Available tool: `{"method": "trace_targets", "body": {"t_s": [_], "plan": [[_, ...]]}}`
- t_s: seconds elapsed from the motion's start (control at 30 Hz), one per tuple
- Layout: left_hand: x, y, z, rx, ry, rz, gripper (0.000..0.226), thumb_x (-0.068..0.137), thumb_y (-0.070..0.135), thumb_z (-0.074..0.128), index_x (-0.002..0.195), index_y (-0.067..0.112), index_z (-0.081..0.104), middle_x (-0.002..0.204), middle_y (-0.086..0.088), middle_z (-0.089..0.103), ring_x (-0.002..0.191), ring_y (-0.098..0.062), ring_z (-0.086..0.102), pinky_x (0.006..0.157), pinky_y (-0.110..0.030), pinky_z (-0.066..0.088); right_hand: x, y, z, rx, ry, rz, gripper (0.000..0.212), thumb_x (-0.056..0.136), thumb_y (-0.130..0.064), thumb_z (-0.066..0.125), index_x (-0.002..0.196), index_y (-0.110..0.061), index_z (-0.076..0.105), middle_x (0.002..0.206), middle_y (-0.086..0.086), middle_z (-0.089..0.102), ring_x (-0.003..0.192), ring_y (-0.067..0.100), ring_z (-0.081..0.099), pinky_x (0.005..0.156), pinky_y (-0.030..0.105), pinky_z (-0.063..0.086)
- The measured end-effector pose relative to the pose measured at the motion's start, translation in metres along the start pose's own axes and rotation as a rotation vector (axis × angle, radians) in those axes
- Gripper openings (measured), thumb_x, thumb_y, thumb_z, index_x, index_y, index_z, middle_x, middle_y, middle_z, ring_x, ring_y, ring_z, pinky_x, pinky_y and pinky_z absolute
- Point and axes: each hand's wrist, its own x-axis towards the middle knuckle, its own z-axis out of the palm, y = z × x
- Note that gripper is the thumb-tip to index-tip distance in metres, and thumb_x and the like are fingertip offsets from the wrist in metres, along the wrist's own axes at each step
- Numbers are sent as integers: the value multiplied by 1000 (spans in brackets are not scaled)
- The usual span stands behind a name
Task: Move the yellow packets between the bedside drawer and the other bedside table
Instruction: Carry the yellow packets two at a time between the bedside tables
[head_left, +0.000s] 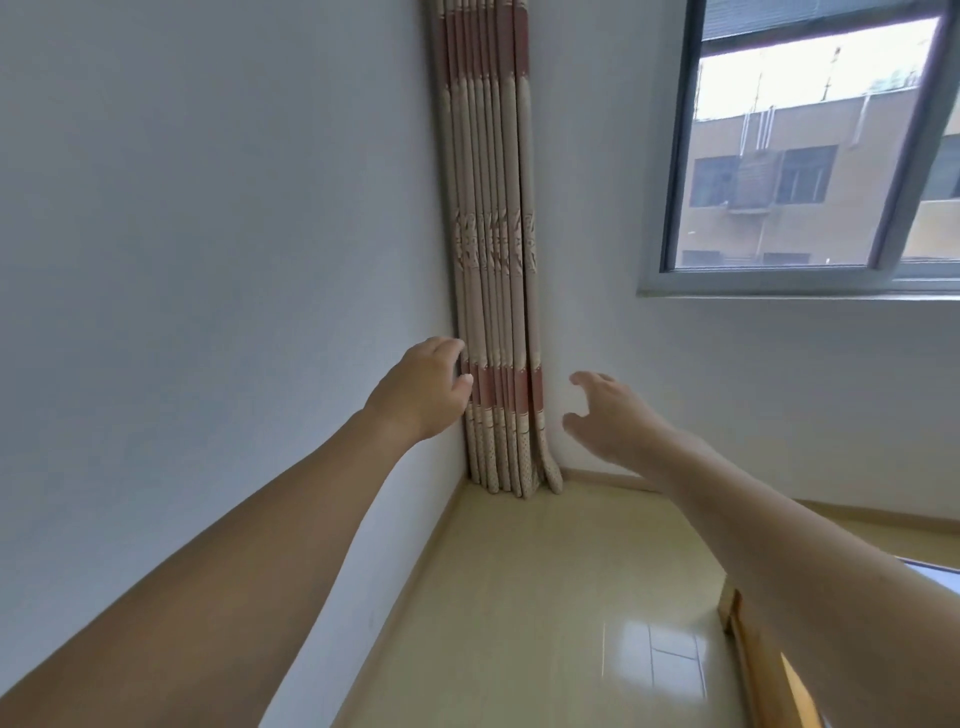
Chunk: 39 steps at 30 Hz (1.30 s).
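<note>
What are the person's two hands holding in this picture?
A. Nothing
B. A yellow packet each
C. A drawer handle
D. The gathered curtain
A: the left hand and right hand are stretched out in the air with loosely curled fingers, empty, in front of the curtain.

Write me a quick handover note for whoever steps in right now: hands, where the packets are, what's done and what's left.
Left hand: raised in front of the curtain, fingers loosely curled, holding nothing.
Right hand: raised beside it, fingers loosely spread, holding nothing.
Packets, drawer, bedside tables: none in view; the camera faces the room corner, with the window at right and only a wooden edge at lower right.
Done: cannot tell from this view.
Left: find the yellow packets and move them.
</note>
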Motion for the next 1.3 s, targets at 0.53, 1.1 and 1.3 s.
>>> {"method": "trace_targets", "body": {"t_s": [0.53, 1.1, 1.3], "plan": [[422, 15, 213, -103, -90, 199, 55, 100, 29, 46, 150, 10, 33, 156, -7, 34, 145, -21, 29, 117, -33, 23, 363, 226, -22, -90, 73, 213, 59, 94, -23, 51, 149, -14, 31, 151, 6, 37, 134, 25, 41, 105, 35, 38], [839, 233, 456, -246, -214, 524, 57, 99, 29, 48, 150, 11, 33, 157, -5, 32, 145, -21, 28, 119, -33, 22, 635, 568, -146, -117, 242, 553, 62, 91, -23, 53, 148, -9, 34, 153, 9, 37, 140, 22, 35, 114, 32, 29], [954, 337, 509, -283, -221, 633, 55, 99, 32, 48, 150, 15, 34, 153, -2, 38, 139, -25, 38, 113, -38, 33, 693, 686, -218, -119, 328, 670, 56, 91, -22, 52, 143, -7, 39, 149, 12, 40, 136, 26, 39, 111, 33, 32]]}}
